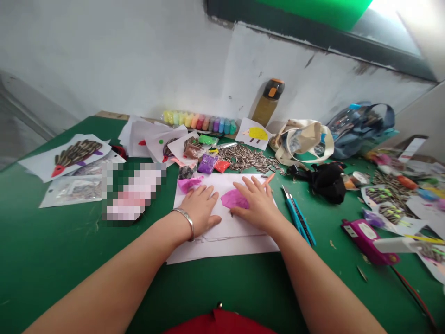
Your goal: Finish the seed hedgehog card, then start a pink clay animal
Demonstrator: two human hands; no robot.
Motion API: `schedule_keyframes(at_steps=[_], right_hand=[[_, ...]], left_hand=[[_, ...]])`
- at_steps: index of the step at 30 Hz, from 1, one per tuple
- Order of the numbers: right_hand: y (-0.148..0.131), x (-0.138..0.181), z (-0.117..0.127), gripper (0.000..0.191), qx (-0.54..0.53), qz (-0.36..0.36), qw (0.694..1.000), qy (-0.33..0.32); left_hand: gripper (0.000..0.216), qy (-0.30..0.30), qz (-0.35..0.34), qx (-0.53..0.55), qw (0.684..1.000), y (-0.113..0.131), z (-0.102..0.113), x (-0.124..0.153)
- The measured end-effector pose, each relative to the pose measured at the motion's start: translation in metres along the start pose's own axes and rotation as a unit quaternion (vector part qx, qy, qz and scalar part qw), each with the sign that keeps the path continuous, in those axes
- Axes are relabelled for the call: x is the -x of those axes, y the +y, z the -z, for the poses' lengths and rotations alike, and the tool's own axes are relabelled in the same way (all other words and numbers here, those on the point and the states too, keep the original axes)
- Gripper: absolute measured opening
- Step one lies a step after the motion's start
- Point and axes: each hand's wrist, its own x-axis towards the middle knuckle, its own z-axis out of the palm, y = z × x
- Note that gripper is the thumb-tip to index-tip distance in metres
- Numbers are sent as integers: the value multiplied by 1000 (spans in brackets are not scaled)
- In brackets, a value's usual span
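A white sheet of paper (225,232) lies on the green table (69,250) in front of me. My left hand (201,208) rests flat on the sheet, fingers stretched out, a silver bangle on its wrist. My right hand (257,204) lies flat too, fingers spread, pressing a patch of pink clay (233,198) onto the paper. A second pink lump (187,184) sits at the sheet's top left corner. A pencil (269,178) pokes out beyond my right fingers.
Small bags of coloured clay (207,163) and a heap of sunflower seeds (246,162) lie behind the sheet. Blue scissors (299,218) lie to the right, a purple glue gun (368,236) further right. Seed hedgehog pictures (74,153), bags (361,125) and a bottle (268,101) line the edges.
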Motion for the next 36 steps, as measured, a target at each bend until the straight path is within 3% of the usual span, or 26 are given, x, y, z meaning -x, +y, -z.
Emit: schedule_keyframes(at_steps=[14,23,31,36], right_hand=[[7,-1,-1,70,10,1,1000,10],[26,4,9,75,-37,-51,998,18],[20,-1,0,76,10,-20,1000,6],[31,4,13,57,-47,-41,997,43]], left_hand=[[67,11,-1,13,1000,-1,-2,-1],[65,12,-6,10,1000,-2,-2,-1],[66,9,-1,14,1000,-1,0,-1],[66,13,-2,6,1000,-2,-1,-2]])
